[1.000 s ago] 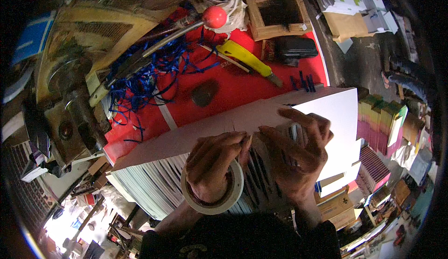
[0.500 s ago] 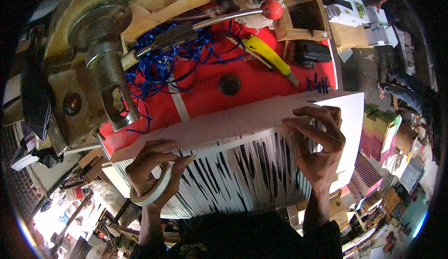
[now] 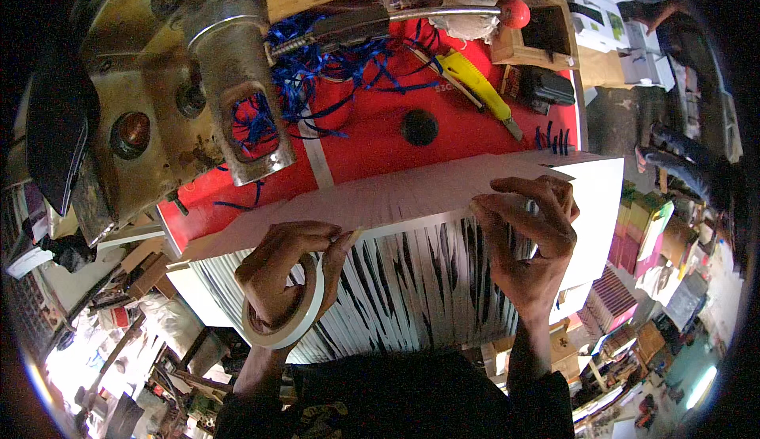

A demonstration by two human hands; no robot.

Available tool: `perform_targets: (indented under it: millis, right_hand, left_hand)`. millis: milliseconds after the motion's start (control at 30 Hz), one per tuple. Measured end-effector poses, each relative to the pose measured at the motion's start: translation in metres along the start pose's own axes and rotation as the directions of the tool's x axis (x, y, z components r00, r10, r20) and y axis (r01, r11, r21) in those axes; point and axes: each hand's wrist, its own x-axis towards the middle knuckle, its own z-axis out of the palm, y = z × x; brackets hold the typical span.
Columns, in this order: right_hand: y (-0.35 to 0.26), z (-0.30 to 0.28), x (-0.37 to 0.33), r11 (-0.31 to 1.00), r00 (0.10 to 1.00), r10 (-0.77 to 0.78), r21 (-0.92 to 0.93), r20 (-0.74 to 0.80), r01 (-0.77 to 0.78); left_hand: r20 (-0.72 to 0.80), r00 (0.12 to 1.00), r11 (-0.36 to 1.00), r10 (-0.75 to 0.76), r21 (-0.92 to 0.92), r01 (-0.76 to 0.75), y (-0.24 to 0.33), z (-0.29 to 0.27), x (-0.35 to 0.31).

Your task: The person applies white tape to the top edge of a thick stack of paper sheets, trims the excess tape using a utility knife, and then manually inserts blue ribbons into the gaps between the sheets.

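A pale strip of tape (image 3: 419, 224) runs between my two hands along the upper edge of a thick row of white sheets or booklets (image 3: 404, 288), with dark gaps between them. My left hand (image 3: 273, 269) pinches the strip's left end between thumb and finger. Around that hand hangs a white roll of tape (image 3: 315, 300). My right hand (image 3: 540, 241) has thumb and forefinger together at the strip's right end, its other fingers curled. Whether the strip touches the sheets along its whole length, I cannot tell.
Beyond the sheets, a red work surface (image 3: 364, 142) holds a yellow utility knife (image 3: 475, 83), tangled blue ribbon scraps (image 3: 324, 55) and a wooden box (image 3: 538, 35). A metal machine part (image 3: 237, 75) with a red-knobbed lever (image 3: 513, 12) stands at far left. Stacked booklets (image 3: 606, 300) lie at right.
My left hand has come right and up, nearer my right hand, so the strip between them spans less. The tape roll moved with it. The view has shifted slightly.
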Motion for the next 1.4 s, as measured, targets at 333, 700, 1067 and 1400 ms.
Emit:
perform_targets:
  millis: [333,700,1067,1400]
  right_hand:
    - [-0.004,0.002,0.003,0.998,0.999,-0.045,-0.033,0.014,0.045]
    - [-0.014,0.009,0.004,0.997,0.997,-0.070,-0.015,0.027,0.071]
    - [-0.028,0.022,0.003,0.996,0.994,-0.093,0.016,0.065,0.092]
    - [-0.053,0.054,0.004,0.960,0.963,-0.240,0.173,0.119,0.218]
  left_hand:
    - [-0.008,0.998,0.998,0.062,-0.025,-0.063,-0.005,0.001,-0.002]
    - [0.060,0.993,0.995,0.097,-0.024,-0.096,-0.007,-0.005,-0.004]
    - [0.023,0.993,0.993,0.118,-0.020,-0.118,-0.010,0.002,-0.007]
    - [0.023,1.000,0.988,0.014,-0.153,-0.011,-0.010,-0.026,-0.006]
